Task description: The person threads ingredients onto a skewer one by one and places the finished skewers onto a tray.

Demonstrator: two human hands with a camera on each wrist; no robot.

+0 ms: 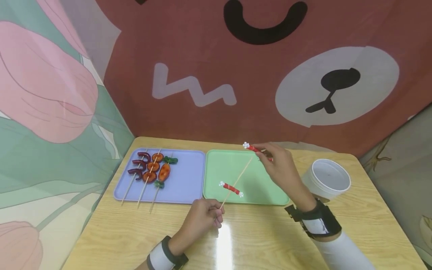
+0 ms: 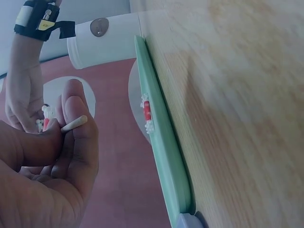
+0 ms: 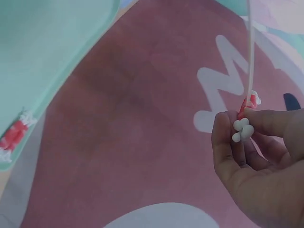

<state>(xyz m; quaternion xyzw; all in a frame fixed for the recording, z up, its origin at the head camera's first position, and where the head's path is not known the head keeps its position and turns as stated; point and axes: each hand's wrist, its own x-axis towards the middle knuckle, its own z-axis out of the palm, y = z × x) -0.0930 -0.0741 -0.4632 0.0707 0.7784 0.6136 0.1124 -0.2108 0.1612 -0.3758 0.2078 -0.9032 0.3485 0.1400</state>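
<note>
My left hand (image 1: pixel 204 217) pinches a thin wooden skewer (image 1: pixel 243 170) near its lower end; that end pokes out between thumb and fingers in the left wrist view. Crosswise on the skewer sits a toy enoki roll (image 1: pixel 231 188), a red wrap with white mushroom caps at both ends. My right hand (image 1: pixel 281 165) pinches a second enoki roll (image 1: pixel 251 148) close to the skewer's upper tip. In the right wrist view, the tip (image 3: pixel 249 92) overlaps this roll's red middle. Another enoki roll (image 3: pixel 14 135) lies in the green tray (image 1: pixel 216 161).
A purple tray (image 1: pixel 190 180) at the left bears three loaded skewers: curled tentacles (image 1: pixel 136 171), round orange slices (image 1: pixel 153 166), and an orange piece (image 1: pixel 164 172) between green ones. Handles overhang its front edge. A white tub (image 1: pixel 330 178) stands at the right. Printed cloth (image 1: pixel 189 123) hangs behind the table.
</note>
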